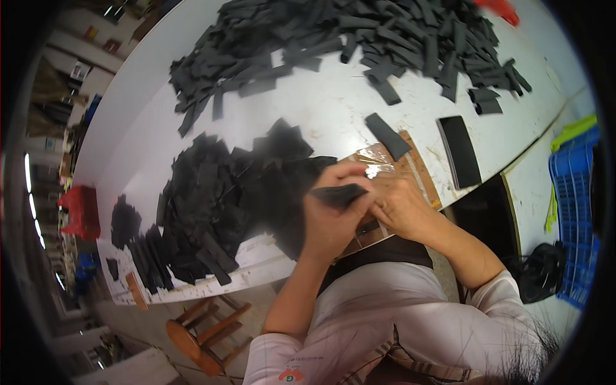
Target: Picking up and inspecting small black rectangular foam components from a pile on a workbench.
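- The fingers of the left hand [328, 221] were clamped on a dark piece [340, 194], curled round it with the thumb toward its right end, so the piece sat above the near edge of the table, in front of the person's body
- The right hand [402, 202] met the left at that end, its fingers bent and drawn in close; whether they pinched the piece or only touched beside it I cannot tell, as the fingertips overlapped the left thumb
- The step in hand looked to be working one piece between the two hands, perhaps shaping or turning its end; the exact action was not clear
- Under and beyond the hands lay a wooden board [420, 168] with shiny film [377, 159] on it, and a grey strip [388, 136] rested across its far edge
- Right of the board, apart from it, lay a dark slab [459, 153]
- Left of the hands spread a black pile [202, 212], its right side reaching close to the left hand; a larger grey pile [359, 38] covered the far part of the white table [308, 96]
- As a judgement, the next move called for a steady left hold while the right fingers finished at the end, then a release clear of the black pile, lest the piece be lost among its like
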`<state>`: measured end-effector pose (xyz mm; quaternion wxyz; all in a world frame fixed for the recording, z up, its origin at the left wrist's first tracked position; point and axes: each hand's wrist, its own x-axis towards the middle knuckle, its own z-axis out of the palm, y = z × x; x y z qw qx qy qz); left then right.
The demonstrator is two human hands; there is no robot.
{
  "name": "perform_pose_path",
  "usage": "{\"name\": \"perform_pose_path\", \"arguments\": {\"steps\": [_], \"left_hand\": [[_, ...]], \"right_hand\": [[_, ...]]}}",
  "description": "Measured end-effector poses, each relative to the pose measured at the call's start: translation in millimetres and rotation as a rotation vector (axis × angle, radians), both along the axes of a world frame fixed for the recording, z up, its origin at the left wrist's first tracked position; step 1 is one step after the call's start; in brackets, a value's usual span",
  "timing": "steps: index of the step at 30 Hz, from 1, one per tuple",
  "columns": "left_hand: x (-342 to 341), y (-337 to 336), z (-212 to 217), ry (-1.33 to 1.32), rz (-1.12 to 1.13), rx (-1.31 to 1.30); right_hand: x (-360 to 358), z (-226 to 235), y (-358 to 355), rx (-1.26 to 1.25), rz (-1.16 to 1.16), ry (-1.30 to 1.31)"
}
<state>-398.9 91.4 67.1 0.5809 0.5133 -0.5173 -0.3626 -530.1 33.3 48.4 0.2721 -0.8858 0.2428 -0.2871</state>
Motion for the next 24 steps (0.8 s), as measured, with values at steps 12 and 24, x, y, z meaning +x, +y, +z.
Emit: {"name": "perform_pose_path", "arguments": {"steps": [12,24], "left_hand": [[71,37,-52,-0.526,0.865,0.363],[109,54,-68,-0.125,0.519,0.311]], "right_hand": [[-13,90,-88,0.554,-0.078,-0.29],[40,-4,53,0.721,-0.078,-0.043]]}}
